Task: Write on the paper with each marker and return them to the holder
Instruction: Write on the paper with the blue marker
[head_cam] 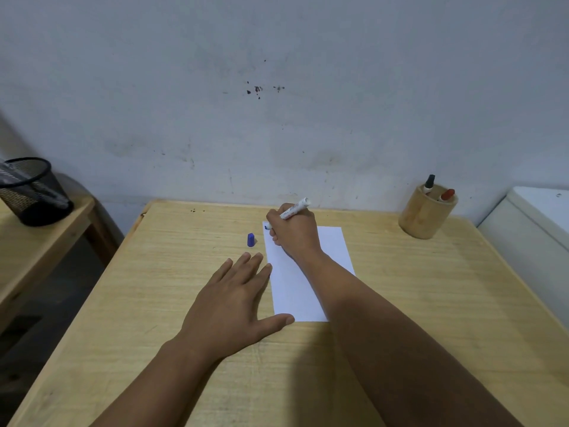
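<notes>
A white sheet of paper [298,291] lies on the wooden table [431,303]. My right hand [295,232] grips a white marker [292,211] with its blue tip touching the paper's far left corner, where a small blue mark shows. The marker's blue cap [251,240] stands on the table just left of the paper. My left hand [234,303] lies flat, fingers spread, on the table with fingertips and thumb at the paper's left edge. A round wooden holder [426,215] at the far right holds a black-capped marker [429,183] and a red-capped marker [447,195].
A black mesh cup [30,192] sits on a lower wooden side table [46,251] at the left. A white appliance [535,229] stands against the table's right side. A stained wall runs behind the table.
</notes>
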The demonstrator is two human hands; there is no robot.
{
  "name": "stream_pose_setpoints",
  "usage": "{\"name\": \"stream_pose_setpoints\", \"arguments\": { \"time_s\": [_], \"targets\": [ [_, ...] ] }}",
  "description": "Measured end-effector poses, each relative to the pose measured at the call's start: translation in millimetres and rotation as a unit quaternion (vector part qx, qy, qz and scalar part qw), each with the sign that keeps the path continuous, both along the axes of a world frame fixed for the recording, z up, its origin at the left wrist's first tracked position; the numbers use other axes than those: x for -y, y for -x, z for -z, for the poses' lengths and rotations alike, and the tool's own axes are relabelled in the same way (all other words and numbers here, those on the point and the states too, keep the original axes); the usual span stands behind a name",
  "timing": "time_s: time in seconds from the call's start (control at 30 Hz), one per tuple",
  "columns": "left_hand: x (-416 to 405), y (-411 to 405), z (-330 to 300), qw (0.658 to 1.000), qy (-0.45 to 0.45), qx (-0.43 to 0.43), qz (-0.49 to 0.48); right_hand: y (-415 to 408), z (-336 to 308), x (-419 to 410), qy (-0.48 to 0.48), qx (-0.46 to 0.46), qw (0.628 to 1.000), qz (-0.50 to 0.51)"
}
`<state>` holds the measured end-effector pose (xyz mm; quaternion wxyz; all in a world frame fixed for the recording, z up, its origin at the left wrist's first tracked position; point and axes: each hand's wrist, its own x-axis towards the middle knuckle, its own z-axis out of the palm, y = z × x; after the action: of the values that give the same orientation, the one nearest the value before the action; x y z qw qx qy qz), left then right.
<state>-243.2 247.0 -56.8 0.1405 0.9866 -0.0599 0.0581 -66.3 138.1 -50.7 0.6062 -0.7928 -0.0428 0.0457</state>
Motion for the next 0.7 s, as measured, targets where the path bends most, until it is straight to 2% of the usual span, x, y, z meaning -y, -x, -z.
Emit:
{"name": "stream_pose_setpoints", "arguments": {
  "time_s": [0.13,0.23,0.3,0.37,0.47,0.57,0.63,0.7],
  "targets": [
    [1.9,3.9,-4.6,1.0,0.031,0.007,0.002,-3.3,-9.6,4.9,-0.082,-0.039,0.996,-0.013],
    [-0.6,-0.6,-13.8,0.976,0.184,0.088,-0.073,-5.7,-31.5,5.6,-0.092,-0.015,0.995,-0.029],
    [-7.9,-16.8,-19.3,0.952,0.224,0.15,-0.143,-8.1,-46.8,9.9,-0.091,0.02,0.995,-0.032],
    [-17.5,-36.4,-21.5,0.959,0.188,0.127,-0.169,-6.7,-61.3,19.7,-0.076,0.035,0.994,-0.072],
    [-23.6,-58.8,-21.7,0.975,0.136,0.046,-0.171,1.4,-76.5,35.6,-0.064,0.029,0.988,-0.141],
    [-23.8,-69.6,-18.4,0.974,0.123,0.043,-0.188,11.2,-79.1,48.9,-0.116,-0.019,0.984,-0.131],
    [-24.3,-73.4,-20.5,0.962,0.165,0.046,-0.214,16.0,-74.2,57.9,-0.134,-0.032,0.983,-0.121],
    [-25.1,-77.4,-30.7,0.925,0.292,0.031,-0.241,21.5,-67.5,65.1,-0.116,-0.022,0.985,-0.125]
  ]
}}
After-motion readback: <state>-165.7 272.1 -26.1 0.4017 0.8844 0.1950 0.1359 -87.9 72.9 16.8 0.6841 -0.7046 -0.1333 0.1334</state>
